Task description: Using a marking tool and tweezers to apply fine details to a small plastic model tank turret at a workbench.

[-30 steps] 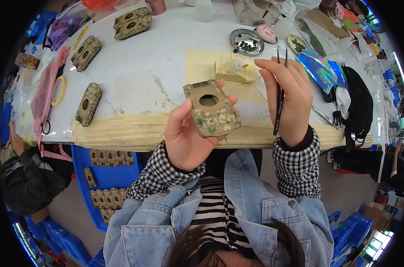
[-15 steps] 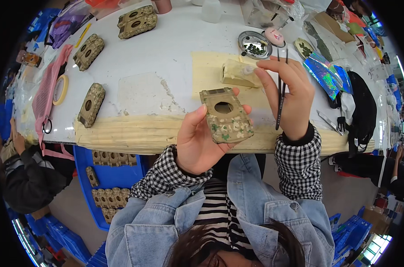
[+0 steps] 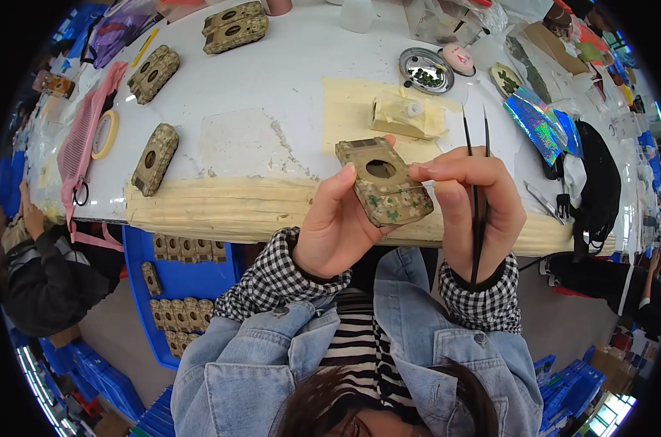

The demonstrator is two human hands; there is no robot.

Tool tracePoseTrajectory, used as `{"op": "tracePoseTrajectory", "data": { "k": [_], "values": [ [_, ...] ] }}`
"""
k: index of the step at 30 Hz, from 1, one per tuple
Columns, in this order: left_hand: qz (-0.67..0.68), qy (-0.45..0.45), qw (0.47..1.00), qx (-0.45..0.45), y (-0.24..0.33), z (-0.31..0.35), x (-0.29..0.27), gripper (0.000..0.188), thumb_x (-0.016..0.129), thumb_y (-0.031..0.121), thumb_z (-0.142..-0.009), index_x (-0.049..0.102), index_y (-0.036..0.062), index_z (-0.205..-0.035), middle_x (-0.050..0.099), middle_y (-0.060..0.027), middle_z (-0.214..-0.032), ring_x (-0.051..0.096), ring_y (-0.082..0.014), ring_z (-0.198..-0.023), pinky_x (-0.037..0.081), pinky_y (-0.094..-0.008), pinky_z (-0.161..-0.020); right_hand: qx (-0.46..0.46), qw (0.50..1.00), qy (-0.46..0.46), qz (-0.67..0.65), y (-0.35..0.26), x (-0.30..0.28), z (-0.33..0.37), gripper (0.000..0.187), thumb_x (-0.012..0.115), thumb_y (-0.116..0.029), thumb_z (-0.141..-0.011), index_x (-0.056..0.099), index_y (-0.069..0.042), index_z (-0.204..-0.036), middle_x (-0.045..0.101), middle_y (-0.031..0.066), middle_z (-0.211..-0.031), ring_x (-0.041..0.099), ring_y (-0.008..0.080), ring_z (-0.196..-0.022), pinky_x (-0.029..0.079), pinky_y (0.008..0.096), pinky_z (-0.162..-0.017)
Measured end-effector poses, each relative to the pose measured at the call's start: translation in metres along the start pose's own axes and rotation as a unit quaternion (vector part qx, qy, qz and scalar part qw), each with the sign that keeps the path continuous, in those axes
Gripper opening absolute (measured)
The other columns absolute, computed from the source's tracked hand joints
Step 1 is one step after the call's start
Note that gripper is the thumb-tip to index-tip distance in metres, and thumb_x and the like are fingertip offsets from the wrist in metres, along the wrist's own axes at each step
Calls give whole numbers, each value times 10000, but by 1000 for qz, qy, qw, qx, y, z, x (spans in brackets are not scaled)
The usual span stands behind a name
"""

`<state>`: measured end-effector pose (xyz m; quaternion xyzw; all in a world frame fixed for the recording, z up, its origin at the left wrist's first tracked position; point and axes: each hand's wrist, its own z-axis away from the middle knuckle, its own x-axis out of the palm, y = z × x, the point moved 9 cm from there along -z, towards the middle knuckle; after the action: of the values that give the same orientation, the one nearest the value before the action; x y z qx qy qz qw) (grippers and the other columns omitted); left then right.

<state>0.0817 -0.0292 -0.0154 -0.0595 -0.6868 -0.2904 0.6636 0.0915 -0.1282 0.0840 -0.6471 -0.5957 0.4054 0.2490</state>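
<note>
Above the surface [image 3: 287, 80] edge: camo case [image 3: 384, 182] gripped in left hand [image 3: 338, 226], raised, tilted. Right hand [image 3: 470, 200] pinching its side, tweezers [image 3: 478, 189] tucked in fist. Likely placement step; next needs steady, precise tweezer alignment.

- Five camouflage-patterned cases: one held [image 3: 384, 182], four lying on the counter [image 3: 287, 80].
- One pair of black tweezers [image 3: 476, 197].
- One round metal dish [image 3: 426, 70].
- One roll of tape [image 3: 104, 134].
- One blue tray [image 3: 192, 291] holding many more cases, too small to count.
</note>
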Motion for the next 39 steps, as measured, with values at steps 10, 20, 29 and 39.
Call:
{"op": "tracePoseTrajectory", "data": {
  "k": [10, 20, 29, 39],
  "values": [
    [-19, 7, 1000, 3, 0, 1, 0, 592, 352, 421, -939, 233, 85, -1411, 456, -116, -1301, 492, -204, -1160, 421, -382, -973, -6, 1000, -2, 20, 1, 2, 3, 123, 671, -45, -797, 597, -8, -887, 641, 105, -829, 611, 196, -748, 475, 277, -696],
    [-28, 12, 1000, 2, 0, 1, -1, 599, 340, 428, -942, 217, 89, -1420, 435, -107, -1328, 478, -201, -1174, 406, -378, -984, -12, 999, -2, 31, 0, 3, 2, 125, 676, -50, -793, 593, -8, -877, 639, 107, -818, 604, 195, -728, 474, 274, -677],
    [-26, 12, 1000, 5, 1, 1, -2, 601, 343, 424, -941, 215, 82, -1418, 436, -117, -1323, 477, -207, -1177, 408, -388, -987, -20, 999, -7, 37, -1, 5, 2, 126, 671, -46, -795, 590, -5, -883, 635, 111, -816, 596, 192, -718, 469, 273, -664],
    [-18, -13, 1000, 2, 2, 1, 1, 637, 371, 422, -937, 170, 64, -1424, 436, -183, -1301, 485, -288, -1169, 431, -388, -975, -59, 976, 113, 176, 9, -28, -23, 84, 649, -49, -819, 588, 10, -826, 612, 77, -743, 551, 125, -663, 427, 230, -595]
  ]
}}
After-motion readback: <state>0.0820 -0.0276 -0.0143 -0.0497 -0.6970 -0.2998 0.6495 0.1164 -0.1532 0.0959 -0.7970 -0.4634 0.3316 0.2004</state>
